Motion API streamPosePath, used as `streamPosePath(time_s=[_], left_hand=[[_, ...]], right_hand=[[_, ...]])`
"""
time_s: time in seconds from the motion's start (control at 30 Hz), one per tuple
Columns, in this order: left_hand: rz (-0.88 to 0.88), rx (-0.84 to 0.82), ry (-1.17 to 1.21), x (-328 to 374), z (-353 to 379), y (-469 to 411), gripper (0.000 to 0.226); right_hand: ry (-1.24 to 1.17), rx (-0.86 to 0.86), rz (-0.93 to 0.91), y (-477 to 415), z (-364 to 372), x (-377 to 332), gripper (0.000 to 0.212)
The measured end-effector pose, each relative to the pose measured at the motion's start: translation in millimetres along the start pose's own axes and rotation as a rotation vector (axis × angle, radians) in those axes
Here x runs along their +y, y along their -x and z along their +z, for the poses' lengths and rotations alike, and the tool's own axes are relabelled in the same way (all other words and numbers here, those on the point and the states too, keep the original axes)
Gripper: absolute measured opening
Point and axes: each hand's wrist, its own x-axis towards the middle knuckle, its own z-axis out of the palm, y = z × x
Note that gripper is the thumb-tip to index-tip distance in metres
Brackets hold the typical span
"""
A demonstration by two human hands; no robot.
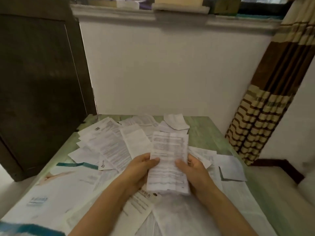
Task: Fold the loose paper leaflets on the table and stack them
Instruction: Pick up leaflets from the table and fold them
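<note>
A green desk (206, 133) below a white wall is strewn with loose leaflets (109, 143). At lower centre, one leaflet (169, 160), judged light and limp, is pinched at its side edges by left hand (141, 169) and right hand (194, 169); edge grips suit folding.

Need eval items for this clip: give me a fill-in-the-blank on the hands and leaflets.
1. The left hand and right hand hold one printed leaflet, each grip with its ____ on the printed face.
2. The loose leaflets lie spread on a pale ____ table.
3. A striped curtain hangs at the table's ____ side.

Missing words: thumb; green; right.
</note>
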Motion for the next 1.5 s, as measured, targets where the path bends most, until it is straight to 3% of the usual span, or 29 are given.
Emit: streamPosePath(time_s=[0.2,0.47,0.67,0.77,0.93,1.03,1.13,1.3,1.5], left_hand=[[-0.058,-0.071,0.150,-4.0,-8.2,-5.0,0.031],[-0.064,-0.085,0.306,-2.9,-11.4,-3.7,0.029],[0.001,-0.149,0.141,-5.6,-8.5,0.9,0.041],[0.018,-0.121,0.115,-5.1,-9.8,1.1,0.040],[0.114,-0.088,0.214,0.1,-6.9,3.2,0.040],[0.190,-0.026,0.220,0.2,-1.3,5.6,0.032],[0.184,0.009,0.204,-3.6,1.2,5.5,0.029],[0.157,-0.045,0.105,-1.5,6.3,13.3,0.035],[0.053,-0.138,-0.118,0.9,5.4,22.9,0.050]], right_hand=[[-0.057,-0.056,0.099,-0.2,-5.0,3.5,0.030],[-0.091,-0.073,0.000,6.1,-5.7,2.1,0.033],[0.116,-0.003,-0.266,9.2,-1.8,4.3,0.043],[0.110,0.007,-0.214,10.0,-2.9,1.5,0.042],[-0.173,-0.044,-0.074,14.5,-3.1,-11.0,0.032],[-0.065,-0.115,-0.072,17.8,-2.5,-12.1,0.029],[0.081,-0.080,-0.086,21.8,0.1,-9.4,0.018],[0.097,0.032,-0.132,23.6,-2.6,-12.0,0.028],[0.196,-0.080,-0.163,23.8,-14.7,-18.8,0.037]])
